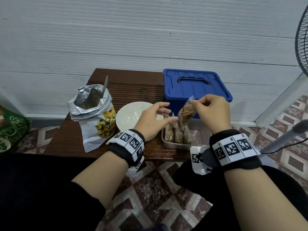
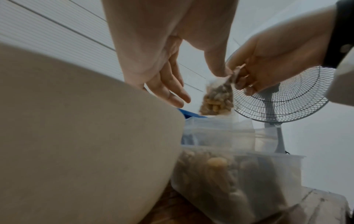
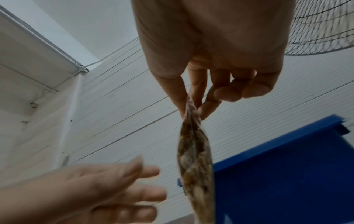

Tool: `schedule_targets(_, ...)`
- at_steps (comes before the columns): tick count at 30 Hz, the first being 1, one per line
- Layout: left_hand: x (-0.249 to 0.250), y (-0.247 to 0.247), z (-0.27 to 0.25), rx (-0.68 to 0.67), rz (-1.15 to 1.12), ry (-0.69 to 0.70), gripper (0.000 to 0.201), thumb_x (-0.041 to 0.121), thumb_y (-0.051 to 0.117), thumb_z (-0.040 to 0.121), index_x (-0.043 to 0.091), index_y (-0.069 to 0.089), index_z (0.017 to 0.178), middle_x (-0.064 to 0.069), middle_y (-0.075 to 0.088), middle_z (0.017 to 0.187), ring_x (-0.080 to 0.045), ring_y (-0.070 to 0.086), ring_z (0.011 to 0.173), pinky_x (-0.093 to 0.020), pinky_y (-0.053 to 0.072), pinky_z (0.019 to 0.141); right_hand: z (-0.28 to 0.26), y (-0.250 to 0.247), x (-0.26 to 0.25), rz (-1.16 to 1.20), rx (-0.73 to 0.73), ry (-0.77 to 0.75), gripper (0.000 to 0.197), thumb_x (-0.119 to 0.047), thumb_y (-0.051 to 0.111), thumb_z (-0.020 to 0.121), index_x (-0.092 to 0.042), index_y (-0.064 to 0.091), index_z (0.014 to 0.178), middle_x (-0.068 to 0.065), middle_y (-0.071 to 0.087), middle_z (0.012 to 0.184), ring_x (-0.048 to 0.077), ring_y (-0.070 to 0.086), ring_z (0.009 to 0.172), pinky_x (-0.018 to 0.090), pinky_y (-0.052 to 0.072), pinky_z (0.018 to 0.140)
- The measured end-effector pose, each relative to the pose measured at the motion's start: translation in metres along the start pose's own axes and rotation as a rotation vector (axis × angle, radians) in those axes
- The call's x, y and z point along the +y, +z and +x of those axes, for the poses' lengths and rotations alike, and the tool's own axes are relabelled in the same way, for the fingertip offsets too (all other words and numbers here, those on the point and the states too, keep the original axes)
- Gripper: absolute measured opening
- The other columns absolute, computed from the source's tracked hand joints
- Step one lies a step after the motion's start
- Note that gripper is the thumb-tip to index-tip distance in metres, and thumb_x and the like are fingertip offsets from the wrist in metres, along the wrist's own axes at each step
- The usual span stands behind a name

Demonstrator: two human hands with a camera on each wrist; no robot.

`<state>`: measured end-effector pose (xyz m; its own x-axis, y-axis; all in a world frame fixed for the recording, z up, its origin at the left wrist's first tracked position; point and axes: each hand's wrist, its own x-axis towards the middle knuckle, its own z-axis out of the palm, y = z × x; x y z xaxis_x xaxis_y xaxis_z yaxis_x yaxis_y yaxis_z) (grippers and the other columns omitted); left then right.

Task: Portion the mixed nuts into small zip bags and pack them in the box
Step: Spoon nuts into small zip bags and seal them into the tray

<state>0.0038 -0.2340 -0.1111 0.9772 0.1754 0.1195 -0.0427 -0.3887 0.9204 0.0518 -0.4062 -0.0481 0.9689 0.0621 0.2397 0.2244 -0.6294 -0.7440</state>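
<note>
- Our right hand (image 1: 210, 110) pinches the top edge of a small filled zip bag (image 1: 186, 113) of mixed nuts; that grip is thumb against fingertip.
- The bag hangs long axis upright, directly below the grip, above the clear box (image 1: 173, 144) on the counter (image 1: 133, 87), where other filled bags stand.
- Our left hand (image 1: 150, 121) hovers spread just beside the bag, holding nothing, nearer the box.

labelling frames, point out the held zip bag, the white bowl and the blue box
held zip bag (image 1: 185, 112), head view, nut-filled middle
white bowl (image 1: 128, 117), head view, bare inner wall
blue box (image 1: 191, 87), head view, lid below handle
</note>
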Motion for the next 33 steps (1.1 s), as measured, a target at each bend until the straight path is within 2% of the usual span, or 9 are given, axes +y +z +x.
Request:
schedule_targets(2, -0.007, -0.01, 0.002, 0.056, 0.027, -0.041, 0.04, 0.031, 0.072, 0.084, 0.022, 0.059, 0.121, 0.011, 0.067, 0.104, 0.007, 0.059, 0.096, 0.002, 0.038, 0.076, 0.005, -0.004, 0.007, -0.025, 0.032, 0.042, 0.022, -0.024, 0.064, 0.086, -0.012, 0.065, 0.069, -0.002, 0.062, 0.068, 0.017, 0.059, 0.076, 0.028, 0.046, 0.072)
schedule_targets(5, -0.02, -0.027, 0.007, 0.128, 0.116, -0.116, 0.031, 0.025, 0.067, 0.089, 0.016, 0.063, 0.119, 0.009, 0.066, 0.1, 0.004, 0.058, 0.09, -0.004, 0.039, 0.078, 0.01, 0.001, 0.02, -0.107, 0.027, 0.111, 0.023, -0.023, 0.063, 0.085, -0.017, 0.062, 0.063, -0.002, 0.061, 0.066, 0.022, 0.061, 0.077, 0.036, 0.05, 0.076)
schedule_targets(9, -0.037, -0.043, 0.01, 0.156, 0.17, -0.213, 0.03, 0.022, 0.066, 0.09, 0.012, 0.063, 0.118, 0.003, 0.066, 0.105, -0.009, 0.061, 0.099, -0.009, 0.04, 0.081, 0.01, 0.02, 0.034, -0.186, -0.03, 0.211, 0.03, -0.03, 0.064, 0.084, -0.02, 0.058, 0.056, 0.003, 0.066, 0.072, 0.028, 0.062, 0.083, 0.047, 0.05, 0.085)
schedule_targets(13, -0.042, -0.047, 0.01, 0.08, 0.307, -0.237, 0.041, 0.028, 0.069, 0.087, 0.012, 0.06, 0.123, 0.0, 0.065, 0.118, -0.013, 0.058, 0.11, -0.025, 0.042, 0.098, 0.005, 0.032, 0.043, -0.179, -0.112, 0.315, 0.026, -0.027, 0.065, 0.083, -0.021, 0.06, 0.057, 0.002, 0.069, 0.08, 0.028, 0.062, 0.09, 0.046, 0.048, 0.091)
schedule_targets(18, -0.043, -0.044, 0.014, -0.122, 0.49, -0.306, 0.057, 0.046, 0.064, 0.087, 0.021, 0.051, 0.136, 0.0, 0.055, 0.137, -0.019, 0.052, 0.122, -0.039, 0.038, 0.107, 0.002, 0.034, 0.046, -0.121, -0.142, 0.35, 0.024, -0.036, 0.068, 0.082, -0.023, 0.06, 0.063, 0.001, 0.068, 0.083, 0.024, 0.061, 0.093, 0.047, 0.046, 0.094)
schedule_targets(21, -0.044, -0.041, 0.015, -0.25, 0.595, -0.338, 0.065, 0.054, 0.063, 0.084, 0.027, 0.045, 0.141, 0.003, 0.051, 0.141, -0.02, 0.048, 0.127, -0.042, 0.035, 0.109, 0.002, 0.034, 0.044, -0.109, -0.131, 0.345, 0.025, -0.043, 0.066, 0.083, -0.024, 0.059, 0.067, -0.003, 0.064, 0.079, 0.022, 0.061, 0.092, 0.047, 0.046, 0.094)
schedule_targets(25, -0.034, -0.039, 0.014, -0.364, 0.765, -0.331, 0.063, 0.048, 0.063, 0.087, 0.031, 0.041, 0.143, 0.009, 0.05, 0.141, -0.016, 0.044, 0.13, -0.041, 0.032, 0.11, 0.0, 0.033, 0.04, -0.127, -0.135, 0.332, 0.022, -0.045, 0.064, 0.084, -0.026, 0.059, 0.074, -0.003, 0.062, 0.083, 0.024, 0.06, 0.097, 0.047, 0.045, 0.095)
schedule_targets(30, -0.028, -0.036, 0.017, -0.345, 0.838, -0.313, 0.041, 0.037, 0.066, 0.087, 0.032, 0.058, 0.128, 0.01, 0.06, 0.125, -0.015, 0.047, 0.124, -0.04, 0.029, 0.11, -0.001, 0.031, 0.038, -0.141, -0.134, 0.308, 0.023, -0.047, 0.062, 0.086, -0.025, 0.061, 0.083, -0.004, 0.058, 0.084, 0.025, 0.058, 0.101, 0.047, 0.043, 0.097)
schedule_targets(33, -0.029, -0.034, 0.016, -0.269, 0.808, -0.289, 0.012, 0.033, 0.067, 0.087, 0.031, 0.068, 0.1, 0.014, 0.065, 0.102, -0.014, 0.052, 0.116, -0.039, 0.031, 0.107, -0.001, 0.029, 0.036, -0.148, -0.121, 0.289, 0.024, -0.047, 0.061, 0.087, -0.024, 0.061, 0.084, -0.003, 0.058, 0.085, 0.025, 0.058, 0.101, 0.047, 0.043, 0.097)
